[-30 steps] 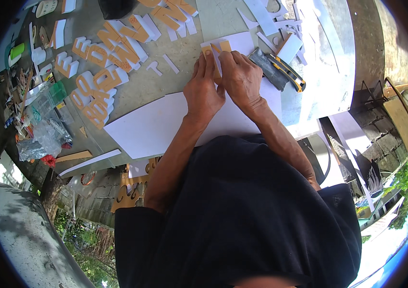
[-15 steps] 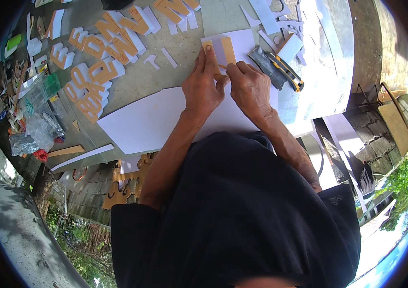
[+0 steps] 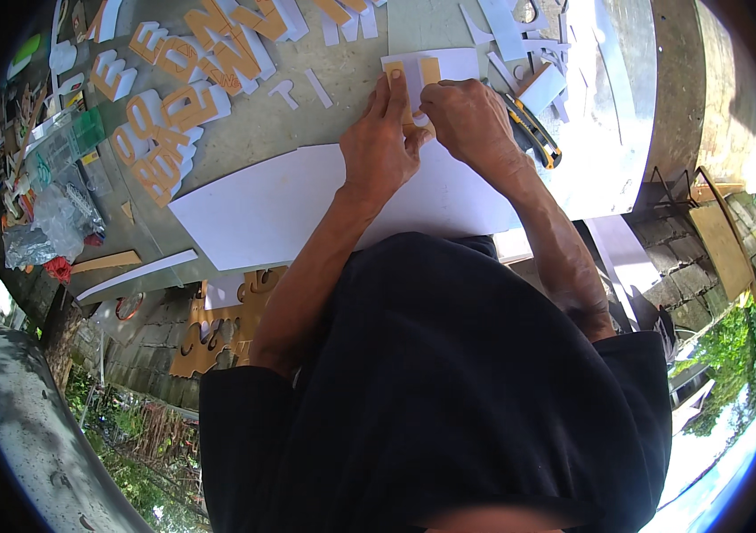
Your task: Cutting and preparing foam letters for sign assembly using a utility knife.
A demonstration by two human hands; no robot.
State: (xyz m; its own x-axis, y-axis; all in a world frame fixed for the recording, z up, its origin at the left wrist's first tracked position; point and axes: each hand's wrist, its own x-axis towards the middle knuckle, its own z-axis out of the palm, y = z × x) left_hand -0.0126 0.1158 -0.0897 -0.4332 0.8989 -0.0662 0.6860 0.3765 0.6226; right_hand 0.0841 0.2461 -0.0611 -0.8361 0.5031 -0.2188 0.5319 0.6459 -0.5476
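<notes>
A brown-faced, U-shaped letter (image 3: 430,70) with white sides lies on a large white sheet (image 3: 262,209) in front of me. Along its left arm my left hand (image 3: 378,147) presses an extended index finger, with the thumb at the letter's lower end. My right hand (image 3: 471,120) is closed at the letter's right arm, fingertips by the inner gap. Whatever it pinches is hidden under the fingers. Just right of that hand lies a yellow-and-black utility knife (image 3: 533,131).
Several brown-faced cut letters (image 3: 187,107) spread over the table's left side. White offcuts (image 3: 538,44) lie at the far right. A plastic bag (image 3: 62,222) and loose tools crowd the left edge, near a curved white strip (image 3: 138,274).
My right hand has moved up along the letter's right arm and now covers the dark block beside the knife. My left hand keeps its hold. The whole view has shifted slightly.
</notes>
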